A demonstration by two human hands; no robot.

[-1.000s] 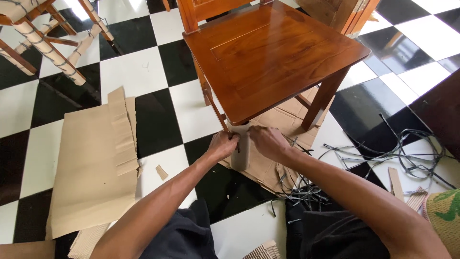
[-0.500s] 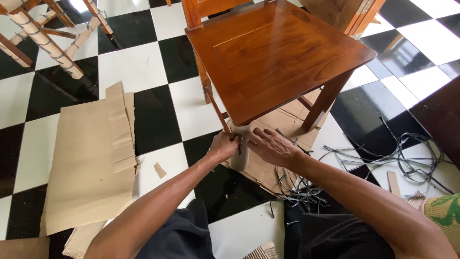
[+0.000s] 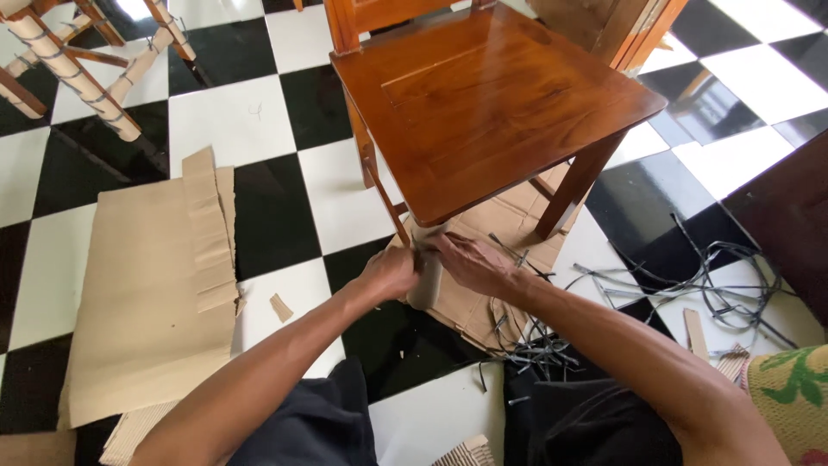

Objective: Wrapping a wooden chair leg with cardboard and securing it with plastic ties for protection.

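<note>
A brown wooden chair [image 3: 483,95] stands on a black-and-white checkered floor. Its near front leg is wrapped in a sleeve of tan cardboard [image 3: 428,280]. My left hand [image 3: 390,273] grips the left side of that wrap. My right hand [image 3: 470,263] presses its right side, fingers laid across the cardboard near the top. Both hands meet just under the seat's front corner. The leg itself is hidden by the wrap and my hands.
A large cardboard sheet [image 3: 142,293] with a corrugated strip [image 3: 207,229] lies on the left. More cardboard [image 3: 509,224] lies under the chair. Black plastic straps [image 3: 690,276] tangle at the right. Wrapped legs of another chair [image 3: 73,65] show top left.
My right hand has slid up and left onto the cardboard wrap, fingers now flatter across it. My left hand has dropped slightly lower on the wrap. The view has shifted a little.
</note>
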